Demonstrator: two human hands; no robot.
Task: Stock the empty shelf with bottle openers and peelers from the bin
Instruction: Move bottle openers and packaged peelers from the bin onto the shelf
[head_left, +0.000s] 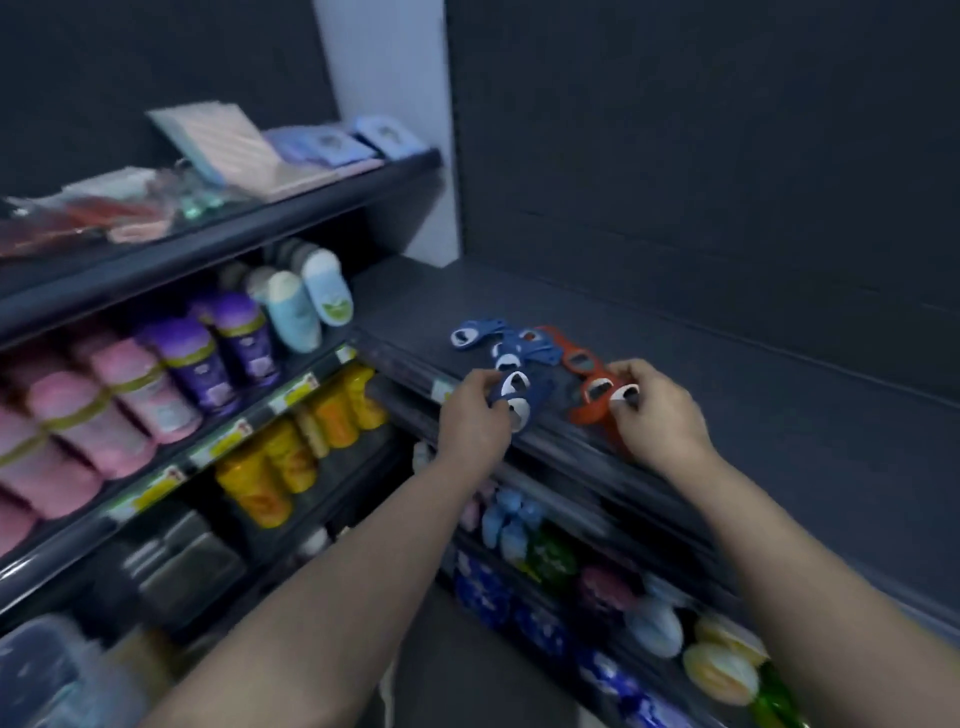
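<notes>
Pinching a stack of blue bottle openers (515, 396), the left hand (470, 415) has its grip curled tight at the shelf's front edge. The right hand (657, 410) grips orange bottle openers (592, 399), fingers curled round them. Loose openers (524, 344), blue and orange, lie on the dark shelf (727, 364) just behind both hands. Bottles (171, 364) fill the neighbouring shelves to the left.

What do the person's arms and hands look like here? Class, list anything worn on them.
The left hand and right hand are bare: no gloves, rings or watch show. The left forearm and right forearm are bare too, with no sleeve in view. Blur hides any fine marks.
</notes>
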